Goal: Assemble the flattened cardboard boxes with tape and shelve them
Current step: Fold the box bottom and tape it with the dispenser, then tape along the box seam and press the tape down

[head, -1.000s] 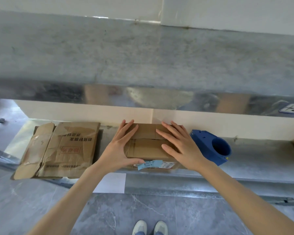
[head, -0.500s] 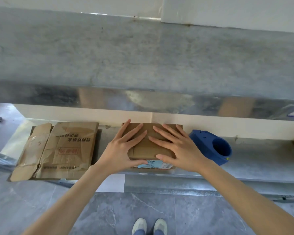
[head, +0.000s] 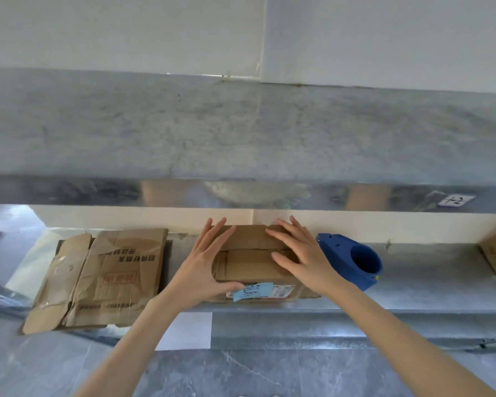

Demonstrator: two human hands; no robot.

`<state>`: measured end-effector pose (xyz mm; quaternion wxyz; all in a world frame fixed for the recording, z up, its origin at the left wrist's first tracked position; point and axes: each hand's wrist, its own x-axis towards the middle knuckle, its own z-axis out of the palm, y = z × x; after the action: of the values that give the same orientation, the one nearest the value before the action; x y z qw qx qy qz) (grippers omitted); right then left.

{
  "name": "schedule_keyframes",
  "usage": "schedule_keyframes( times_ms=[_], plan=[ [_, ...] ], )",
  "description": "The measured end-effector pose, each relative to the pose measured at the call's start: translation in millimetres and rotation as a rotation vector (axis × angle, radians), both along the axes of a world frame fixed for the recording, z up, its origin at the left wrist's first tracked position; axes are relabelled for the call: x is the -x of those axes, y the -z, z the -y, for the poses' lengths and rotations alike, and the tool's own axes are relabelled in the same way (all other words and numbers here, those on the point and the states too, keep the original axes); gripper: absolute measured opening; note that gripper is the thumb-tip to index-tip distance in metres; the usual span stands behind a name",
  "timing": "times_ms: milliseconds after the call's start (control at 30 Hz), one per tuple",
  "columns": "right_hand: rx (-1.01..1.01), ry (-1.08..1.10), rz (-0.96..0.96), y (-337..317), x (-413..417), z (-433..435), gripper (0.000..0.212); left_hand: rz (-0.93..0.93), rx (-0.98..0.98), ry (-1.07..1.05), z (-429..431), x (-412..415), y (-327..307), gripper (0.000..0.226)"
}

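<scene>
Slid apart since half a second back: left hand (head: 201, 267) and right hand (head: 301, 259), then almost meeting over the middle of the box (head: 252, 265), now out toward its ends. Both pressing flat on the box top, fingers straight and fanned, nothing pinched. Left thumb laid along the near edge, touching the blue label (head: 254, 290).

Box on the lower shelf (head: 427, 282), far side close to the wall, flaps folded shut, seam running 9 to 3 between the hands. No tape made out across that seam; cannot tell for certain.

Step in hand, by judgement: seating the built box in its place.
- Keep palms flat and pressure even, or the soft flaps may cave.
- Push square toward 12 until flush.
- Mind the blue plastic part (head: 352, 262) at 3 o'clock, just beside the right hand.

Box card brown, corrugated, creased and softened at the corners. A white printed sticker beside the blue label.

At 9 o'clock, near but apart: flattened carton (head: 112, 276), wrinkled, red and black print, glossy tape strips, near corner seemingly over the shelf lip.

Blue plastic part hard and smooth with a round bore. Shelf of dull grey sheet metal.
</scene>
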<state>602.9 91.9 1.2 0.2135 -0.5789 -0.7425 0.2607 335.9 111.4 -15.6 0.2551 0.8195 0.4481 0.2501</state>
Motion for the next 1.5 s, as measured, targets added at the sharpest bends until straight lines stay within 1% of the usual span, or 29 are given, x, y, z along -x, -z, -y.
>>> schedule_keyframes(
  times_ms=[67, 167, 233, 333, 500, 600, 700, 800, 867, 1033, 1133, 1200, 1367, 1500],
  plan=[
    [-0.006, -0.028, 0.061, -5.3, -5.8, -4.5, 0.048, -0.043, -0.027, 0.008, -1.9, 2.1, -1.7, 0.105],
    [0.006, -0.064, 0.089, -13.8, -13.5, -8.7, 0.049, -0.061, -0.082, -0.011, -1.8, 4.5, -5.2, 0.091],
    [0.020, -0.094, 0.089, -16.1, -17.3, -9.9, 0.049, -0.065, -0.102, -0.044, 0.5, 5.8, -7.9, 0.082],
    [-0.007, -0.151, 0.148, -15.2, -19.9, -13.5, 0.044, -0.091, -0.128, -0.113, 7.6, 4.5, -12.7, 0.076],
    [-0.062, -0.230, 0.174, -12.0, -24.9, -18.3, 0.044, -0.169, -0.168, -0.331, 28.4, -11.0, -21.8, 0.060],
    [-0.051, -0.315, 0.193, -13.6, -31.8, -21.8, 0.047, -0.224, -0.160, -0.517, 49.1, -30.2, -24.2, 0.053],
    [-0.046, -0.375, 0.210, -16.9, -41.3, -22.6, 0.051, -0.263, -0.129, -0.653, 70.5, -54.1, -24.1, 0.051],
    [-0.080, -0.377, 0.205, -18.0, -59.1, -18.3, 0.053, -0.250, -0.123, -0.707, 90.9, -80.0, -21.9, 0.048],
    [-0.096, -0.370, 0.219, -16.6, -77.0, -14.1, 0.052, -0.283, -0.133, -0.730, 103.6, -94.9, -19.8, 0.049],
    [-0.095, -0.267, 0.362, -1.5, -127.8, -6.9, 0.052, -0.496, -0.155, -0.772, 123.9, -120.3, -18.8, 0.071],
    [-0.029, -0.149, 0.388, 9.5, -150.8, -1.1, 0.055, -0.586, -0.195, -0.807, 128.1, -127.2, -17.7, 0.066],
    [0.037, -0.110, 0.384, 16.5, -161.7, 2.9, 0.058, -0.629, -0.184, -0.812, 129.0, -130.8, -18.4, 0.066],
    [0.297, -0.162, 0.335, 30.3, -164.2, 10.2, 0.075, -0.660, -0.165, -0.808, 134.8, -139.7, -21.4, 0.067],
    [0.366, -0.189, 0.263, 32.0, -154.8, 8.1, 0.090, -0.655, -0.154, -0.806, 143.9, -143.3, -22.1, 0.067]
  ],
)
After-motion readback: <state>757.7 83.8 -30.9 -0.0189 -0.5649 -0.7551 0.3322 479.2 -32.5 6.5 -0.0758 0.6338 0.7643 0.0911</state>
